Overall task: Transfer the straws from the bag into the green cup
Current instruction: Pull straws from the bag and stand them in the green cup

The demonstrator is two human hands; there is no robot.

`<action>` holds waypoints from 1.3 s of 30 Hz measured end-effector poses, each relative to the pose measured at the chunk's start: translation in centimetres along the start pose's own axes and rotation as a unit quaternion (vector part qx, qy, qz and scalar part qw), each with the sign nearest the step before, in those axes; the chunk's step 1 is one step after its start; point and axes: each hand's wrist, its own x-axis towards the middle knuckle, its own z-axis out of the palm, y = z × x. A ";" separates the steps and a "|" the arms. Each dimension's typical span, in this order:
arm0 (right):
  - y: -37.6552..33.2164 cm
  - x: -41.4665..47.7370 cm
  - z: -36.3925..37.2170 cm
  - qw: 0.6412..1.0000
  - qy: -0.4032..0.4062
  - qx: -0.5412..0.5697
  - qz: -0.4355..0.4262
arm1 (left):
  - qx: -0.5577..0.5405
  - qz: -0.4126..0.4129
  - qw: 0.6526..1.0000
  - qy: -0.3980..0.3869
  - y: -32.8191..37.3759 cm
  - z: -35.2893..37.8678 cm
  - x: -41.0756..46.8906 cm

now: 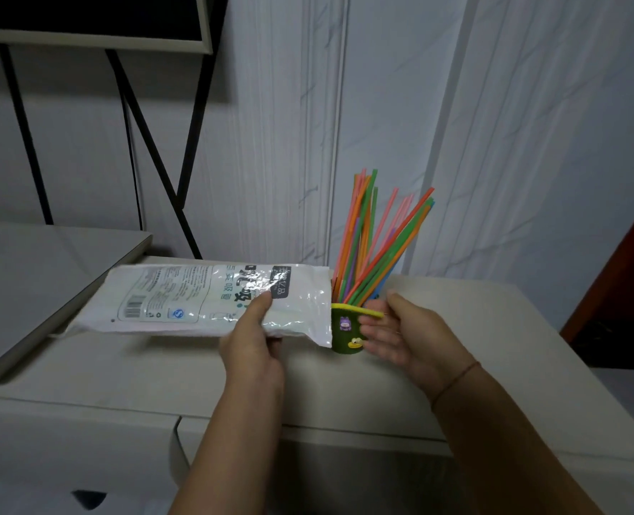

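A green cup [346, 333] with a yellow rim and small cartoon stickers stands on the white cabinet top [456, 328]. Several coloured straws [373, 239] stand in it and fan up and to the right. My left hand [253, 341] holds the white and clear plastic bag [200, 301] near its open end, thumb on top; the bag lies flat and looks empty, its mouth beside the cup. My right hand [397, 334] sits just right of the cup, fingers straight and spread next to its wall.
A grey slab [48, 276] lies on the left under the bag's far end. A black metal frame [152, 143] stands against the white wall behind. A dark red door edge [620, 276] is at the right. The cabinet's front edge runs below my forearms.
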 end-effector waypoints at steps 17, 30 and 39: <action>1.2 -0.1 1.8 0.969 -0.074 0.220 0.083 | 0.185 0.167 0.952 -0.180 0.0 1.0 -2.4; 0.7 -0.2 2.1 0.986 -0.052 0.159 0.004 | 0.080 0.049 0.988 -0.120 -0.3 0.4 -1.0; 0.3 0.1 1.5 0.994 -0.040 0.100 -0.035 | -0.028 -0.058 0.995 -0.077 0.0 -0.1 0.1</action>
